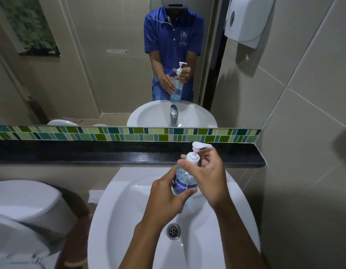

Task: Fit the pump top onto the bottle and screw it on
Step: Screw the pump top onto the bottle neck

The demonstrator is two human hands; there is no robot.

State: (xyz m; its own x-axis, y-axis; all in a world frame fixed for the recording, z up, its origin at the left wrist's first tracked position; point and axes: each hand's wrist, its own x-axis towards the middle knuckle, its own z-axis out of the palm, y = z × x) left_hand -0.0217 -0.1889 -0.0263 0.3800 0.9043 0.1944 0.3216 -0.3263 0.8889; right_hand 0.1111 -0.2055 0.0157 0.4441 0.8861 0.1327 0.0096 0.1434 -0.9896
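Bottle [182, 181], blue label: white capitals "ALSOFF", first letter partly cut off by the fingers of the left hand [166, 197] wrapped round it; smaller print beneath too fine to read. In the mirror [90, 55], the person's blue shirt [174, 39] carries a white chest crest with lettering under it, reversed and too small to make out. No other legible text; the white wall dispenser [246, 20] shows no readable marking.
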